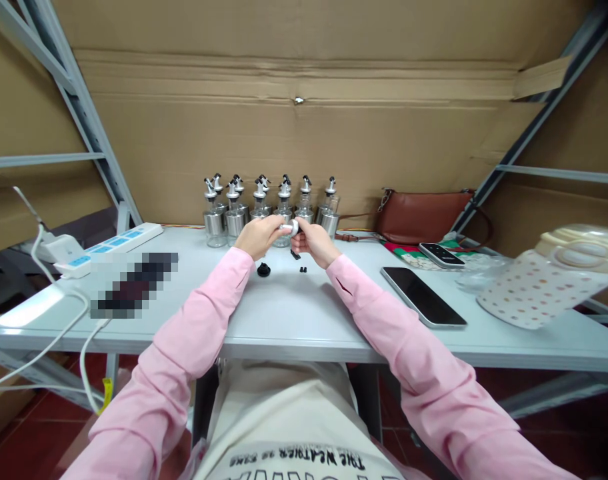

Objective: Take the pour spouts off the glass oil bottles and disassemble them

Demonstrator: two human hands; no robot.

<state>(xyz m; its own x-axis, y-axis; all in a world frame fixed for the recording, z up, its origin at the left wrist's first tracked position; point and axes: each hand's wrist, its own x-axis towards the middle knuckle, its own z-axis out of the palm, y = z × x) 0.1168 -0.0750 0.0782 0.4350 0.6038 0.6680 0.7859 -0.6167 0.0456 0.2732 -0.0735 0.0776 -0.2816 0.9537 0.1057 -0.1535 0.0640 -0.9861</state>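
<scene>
Over the middle of the white table (289, 317), just in front of a row of bottles, I see a person's two hands meeting at a small whitish pourer-like part (294, 227). The left hand (258, 236) has its fingers drawn in narrowly at one side of the part; the right hand (317, 241) is curled about the other side, fingers bent, pinching it. Both look closed on it, though the fingers hide much of it.

On the tabletop below lie a round black cap (263, 269), nearer the left wrist, a pair of tiny black pieces (303, 269), and a small dark strip (295, 255) just under the right fingers. Beyond the hands the glass-and-steel bottles with spouts (215, 223) stand upright and close together, backed by the cardboard wall (294, 140), so there is little room forward. Toward the person, the tabletop runs between the pink sleeves to the front edge, leaving space to draw back.

Off to the left, a white power strip (115, 247) lies slantwise near the side edge, and a white cable (84, 353) drops over the front edge. To the right, a smartphone (424, 297) lies beside the right forearm, and a dotted jug (539, 290) leans near the far right side. A brown handbag (424, 217) sits at the back.
</scene>
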